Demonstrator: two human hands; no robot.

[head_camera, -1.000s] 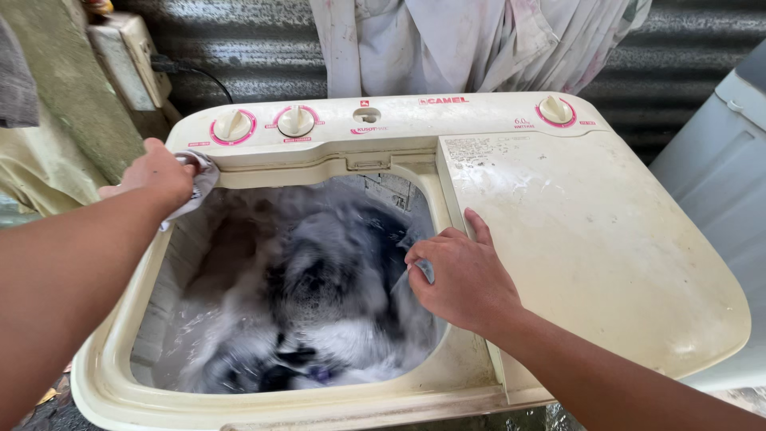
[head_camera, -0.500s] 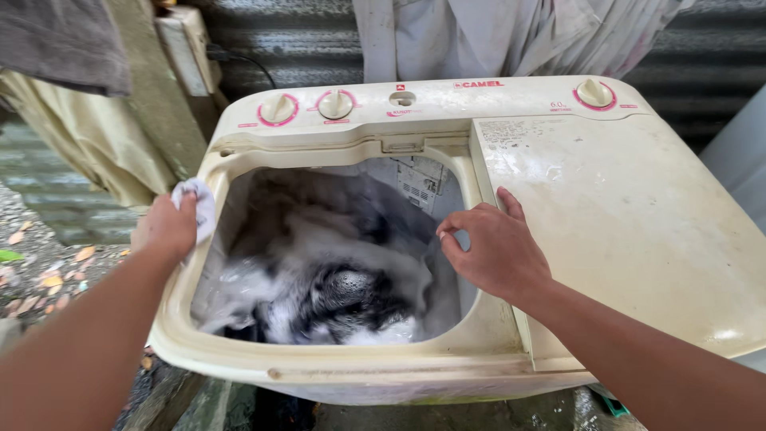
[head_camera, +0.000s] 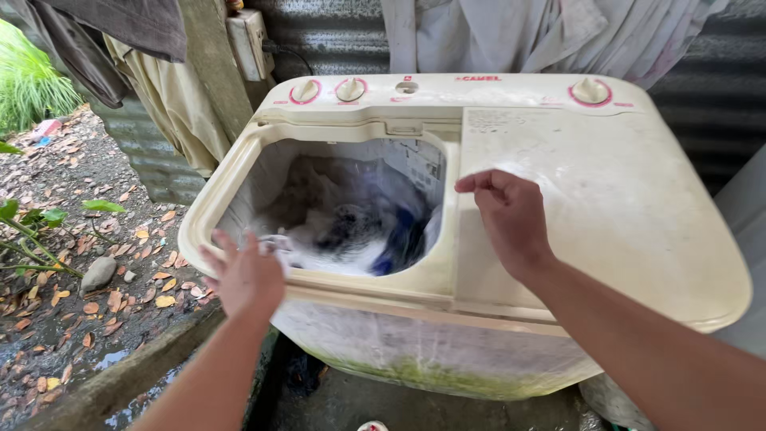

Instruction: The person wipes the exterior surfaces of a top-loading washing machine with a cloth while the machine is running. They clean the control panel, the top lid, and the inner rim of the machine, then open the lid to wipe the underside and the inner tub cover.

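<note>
Twin-tub washing machine [head_camera: 606,239] takes up most of the view, a cream plastic one standing outdoors against a corrugated metal wall [head_camera: 335,36], with its right-hand lid shut and the left wash tub [head_camera: 351,215] open. Inside the tub there's a blurry mix of white, dark and blue laundry [head_camera: 359,235] in sudsy water, so it looks like it's churning. Three dials sit along the back panel, two on the left and one [head_camera: 590,90] on the right. Clothes hang on the wall behind, and off to the left is wet ground with fallen leaves [head_camera: 96,255]. Right hand [head_camera: 507,219] hovers over the divider between the tub and the shut lid, fingers loosely curled, holding nothing as far as I can see. Left hand [head_camera: 247,275] is at the front rim of the tub, fingers spread, and seems to be touching a bit of pale cloth [head_camera: 275,243] draped at the edge, though it's too blurred to say if it's actually gripping it. If it were me, I'd keep fingers up on the rim while that load is moving, and pull cloth from the edge only.
</note>
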